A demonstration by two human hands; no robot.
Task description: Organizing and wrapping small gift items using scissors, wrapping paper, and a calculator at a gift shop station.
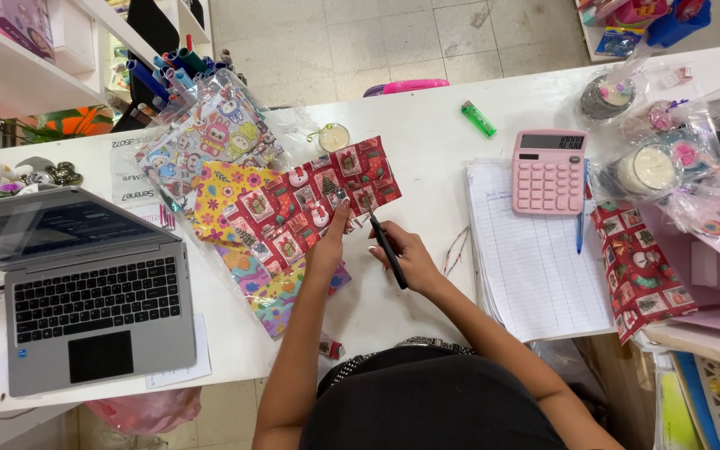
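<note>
Two hands over my white table [427, 150], where the red Christmas wrapping paper [310, 208] lies flat, left hand [327, 246] pressing fingertips on its lower edge, right hand [406, 254] closed around a black cutter [387, 248] right beside it.

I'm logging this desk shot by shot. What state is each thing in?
Laptop: lid open, screen on.
Red wrapping paper: flat on the table, left hand pressing its edge.
Black tool: gripped in the right hand, tip at the paper; its kind is unclear.
Pink calculator: lying flat, display facing up.
Green lighter: lying on its side.
Lined notepad: open, page showing.
</note>
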